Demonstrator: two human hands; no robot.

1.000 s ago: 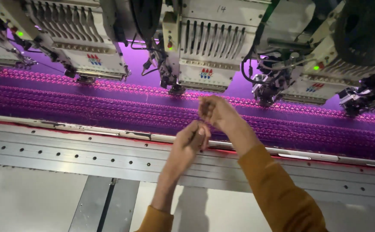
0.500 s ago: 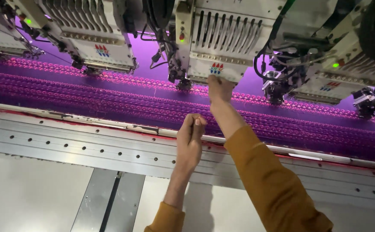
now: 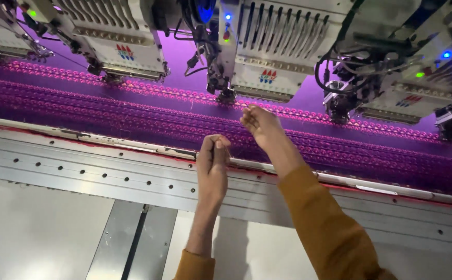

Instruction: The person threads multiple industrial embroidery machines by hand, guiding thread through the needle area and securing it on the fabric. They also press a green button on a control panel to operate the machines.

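Note:
My left hand (image 3: 213,162) is closed in a loose fist over the metal rail at the front edge of the purple fabric (image 3: 132,122). Up and to the right, my right hand (image 3: 259,124) hovers above the embroidered rows with its fingertips pinched together, just below the needle area of the middle embroidery head (image 3: 267,49). The two hands are a short gap apart. Any thread between the fingers is too fine to make out. An ochre sleeve covers my right forearm.
Three embroidery heads hang in a row over the fabric: the left head (image 3: 117,41), the middle one and the right head (image 3: 392,78). A perforated steel bed (image 3: 81,166) and a pale table top (image 3: 34,233) lie in front.
The hands, close together a second ago, have separated. My right hand reached up towards the middle head, then dropped back slightly. My left hand stayed over the rail.

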